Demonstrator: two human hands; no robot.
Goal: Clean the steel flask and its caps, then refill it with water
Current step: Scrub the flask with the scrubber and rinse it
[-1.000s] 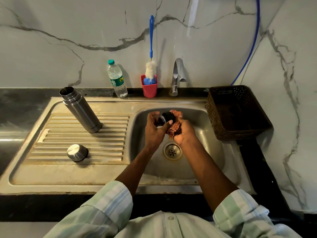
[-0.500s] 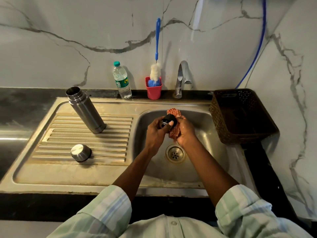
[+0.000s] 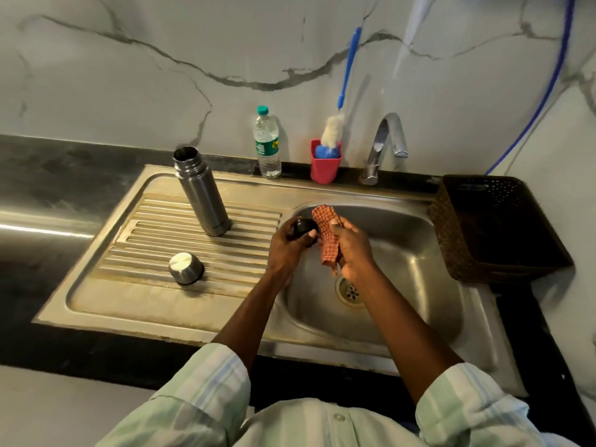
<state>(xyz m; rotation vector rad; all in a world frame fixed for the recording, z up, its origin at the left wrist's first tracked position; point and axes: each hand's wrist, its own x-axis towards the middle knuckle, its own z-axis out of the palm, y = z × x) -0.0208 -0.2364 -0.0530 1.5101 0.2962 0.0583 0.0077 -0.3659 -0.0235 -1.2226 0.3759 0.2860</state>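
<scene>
The open steel flask stands upright on the ribbed drainboard. Its steel outer cap rests upside down on the drainboard nearer to me. Over the sink basin, my left hand grips the small black inner cap. My right hand holds an orange checked cloth pressed against that cap. The cap is partly hidden by my fingers and the cloth.
A plastic water bottle, a red cup with a blue-handled bottle brush, and the tap line the back ledge. A dark woven basket sits right of the basin. The drain lies below my hands.
My view has shifted, so everything sits further right in the frame. My hands keep rubbing the black cap with the cloth; more cloth now hangs below my right hand.
</scene>
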